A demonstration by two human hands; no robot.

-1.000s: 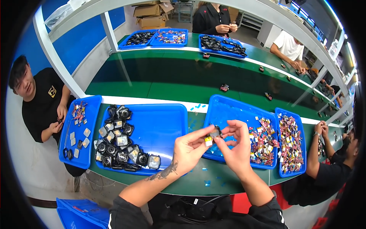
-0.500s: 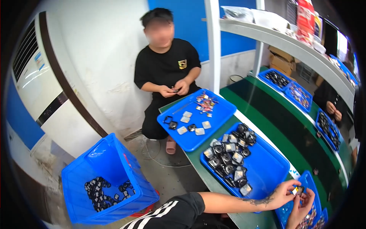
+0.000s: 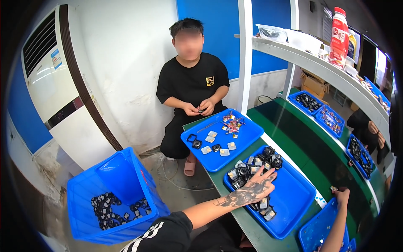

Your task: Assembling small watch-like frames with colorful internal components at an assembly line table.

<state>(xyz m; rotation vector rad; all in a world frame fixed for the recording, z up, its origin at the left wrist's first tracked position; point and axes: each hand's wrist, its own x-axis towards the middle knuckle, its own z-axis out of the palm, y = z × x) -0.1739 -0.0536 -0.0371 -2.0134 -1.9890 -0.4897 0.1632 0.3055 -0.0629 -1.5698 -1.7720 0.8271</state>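
Observation:
My left hand (image 3: 261, 183) reaches over the pile of small black housings (image 3: 239, 182) in the middle blue tray (image 3: 294, 206). Its fingers are stretched out and apart, touching the pile; nothing shows held in them. Several of the housings carry clear, squarish covers. Farther right, my right hand (image 3: 342, 195) pinches a small pale and dark part (image 3: 334, 189) above the green belt, just beyond the far edge of a lower right blue tray (image 3: 308, 235). My right forearm covers part of that tray.
A co-worker (image 3: 194, 80) sits across, handling a small part above another blue tray (image 3: 210, 161) with wired pieces and covers. A deep blue bin (image 3: 79, 210) with black housings stands left. The white shelf (image 3: 310, 54) overhangs the green conveyor belt (image 3: 289, 138); more blue trays line its far side.
My left hand has left my right hand and moved left onto the housings. My right hand has moved up with the small part. The whole view has shifted slightly.

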